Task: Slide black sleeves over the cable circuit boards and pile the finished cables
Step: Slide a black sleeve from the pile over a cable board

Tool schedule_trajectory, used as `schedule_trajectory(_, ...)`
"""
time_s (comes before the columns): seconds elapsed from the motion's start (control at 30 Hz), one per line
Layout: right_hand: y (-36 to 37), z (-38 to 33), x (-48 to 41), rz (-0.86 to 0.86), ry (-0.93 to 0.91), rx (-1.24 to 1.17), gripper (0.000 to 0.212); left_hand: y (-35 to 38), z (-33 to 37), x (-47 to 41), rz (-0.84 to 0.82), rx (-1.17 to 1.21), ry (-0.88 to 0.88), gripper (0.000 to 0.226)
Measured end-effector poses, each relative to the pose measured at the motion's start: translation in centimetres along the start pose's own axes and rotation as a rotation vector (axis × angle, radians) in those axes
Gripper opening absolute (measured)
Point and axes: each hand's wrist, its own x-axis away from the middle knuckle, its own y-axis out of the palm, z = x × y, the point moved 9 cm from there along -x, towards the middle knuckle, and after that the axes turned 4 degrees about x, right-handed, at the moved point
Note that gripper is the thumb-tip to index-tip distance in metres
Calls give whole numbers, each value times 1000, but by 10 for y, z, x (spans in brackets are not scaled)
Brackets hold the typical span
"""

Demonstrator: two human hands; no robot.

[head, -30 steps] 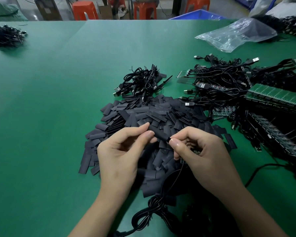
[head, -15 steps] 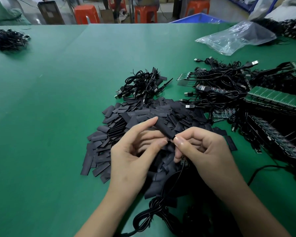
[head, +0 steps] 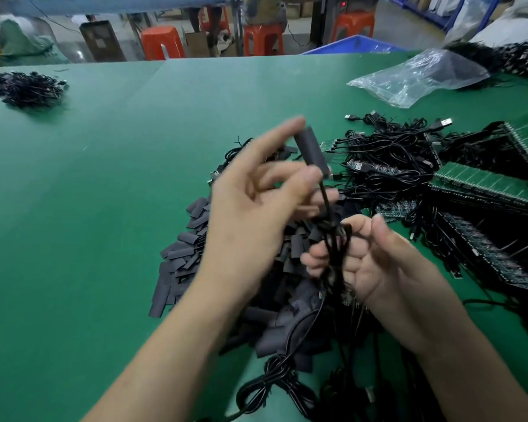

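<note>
My left hand is raised above the table and pinches a sleeved cable end between thumb and forefinger; the black sleeve stands almost upright and the hand is motion-blurred. Its thin black cable runs down into my right hand, whose curled fingers grip a coiled bundle of that cable. Beneath both hands lies a heap of flat black sleeves. Behind my left hand, partly hidden, sits a small pile of cables. To the right lie tangled unsleeved cables with circuit boards.
Green circuit board panels are stacked at the right. A clear plastic bag lies at the back right, and another cable heap at the far left. More cable loops lie near the front edge. Bare green mat spreads left.
My left hand has lifted the sleeved cable end up off the sleeve heap. My right hand has left the sleeve's end and now grips the cable's coiled bundle lower down.
</note>
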Motion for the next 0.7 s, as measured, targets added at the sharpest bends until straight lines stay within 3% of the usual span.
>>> schedule_trajectory(0.1, -12, -7, -1, 72, -39, -7, 43, -11, 9, -41, 13, 12, -98, 45)
schedule_trajectory(0.37, -47, -17, 0, 373, -114, 8, 32, -68, -41, -138, 321, -61, -334, 47)
schedule_trajectory(0.57, -52, -12, -1, 363, -134, 41, 31, -95, -80, -162, 395, -232, -477, 39)
schedule_trajectory(0.7, -51, -12, -2, 346, -150, 58, 32, -98, -100, -169, 298, -403, -503, 37)
